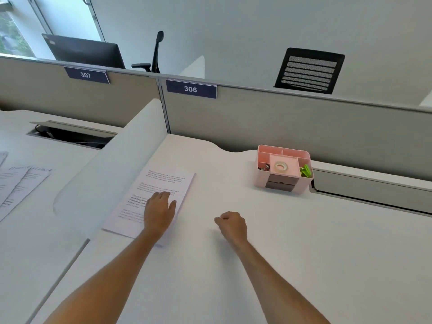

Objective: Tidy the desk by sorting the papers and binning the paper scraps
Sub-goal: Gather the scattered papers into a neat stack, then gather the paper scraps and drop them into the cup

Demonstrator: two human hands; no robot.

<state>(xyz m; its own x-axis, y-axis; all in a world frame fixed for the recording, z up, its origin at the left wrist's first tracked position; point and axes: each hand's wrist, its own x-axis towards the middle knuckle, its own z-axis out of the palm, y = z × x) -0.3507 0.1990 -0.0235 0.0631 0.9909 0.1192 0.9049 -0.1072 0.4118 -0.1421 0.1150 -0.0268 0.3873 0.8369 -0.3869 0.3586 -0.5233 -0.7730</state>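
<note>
A neat stack of printed white papers (161, 183) lies on the white desk (304, 242), close to the low divider on the left. My left hand (159, 212) rests flat on the near part of the stack, fingers fairly straight. My right hand (232, 224) hovers over or rests on the bare desk to the right of the stack, its fingers curled into a loose fist; nothing shows in it. No paper scraps are visible on this desk.
A pink desk organizer (284, 169) with a tape roll and green clips stands at the back right. A white divider (112, 169) separates this desk from the left one, where more printed sheets (21, 183) lie. Grey partition panels (280, 122) close the back.
</note>
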